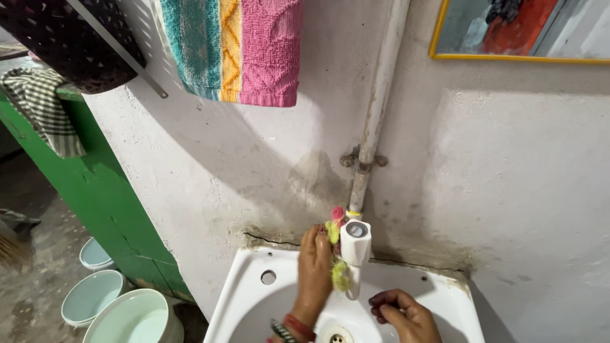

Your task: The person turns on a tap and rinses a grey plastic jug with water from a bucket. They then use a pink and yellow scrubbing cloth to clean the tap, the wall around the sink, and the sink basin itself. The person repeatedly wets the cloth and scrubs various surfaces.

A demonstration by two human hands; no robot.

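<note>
A white plastic tap (355,244) stands at the back rim of a white basin (244,292), at the foot of a pipe (376,114) running up the rough wall, with pink and yellow-green thread tassels (335,232) hanging just beside it. The left hand (316,270) reaches up beside the tap, its fingers pressed together against the tassels, while the right hand (401,311) hovers low over the basin bowl near the drain (337,335), fingers curled together and holding nothing visible. A striped towel (232,47) hangs above, and pale buckets (114,311) sit on the floor to the left.
</note>
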